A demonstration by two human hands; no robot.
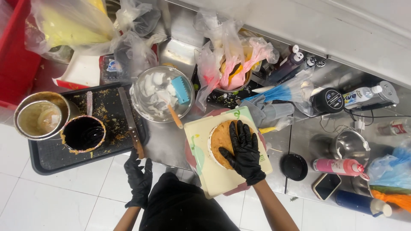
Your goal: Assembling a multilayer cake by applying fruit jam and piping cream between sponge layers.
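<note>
Round cake layer (220, 137) on a pale square board (214, 175), pressed flat by the gloved right hand (244, 149).

The right fingers (238, 128) lie spread and released on the cake, gripping nothing; the board overhangs the near edge of the steel desk (165, 143). The left hand (138, 177) hangs just off that edge, fingers loosely curled, empty, below the handle of a long knife (130, 122) on the black tray (51, 156). A metal bowl of cream (160, 94) stands just beyond the board; open desk remains right of it, up to a black lid (293, 167).
</note>
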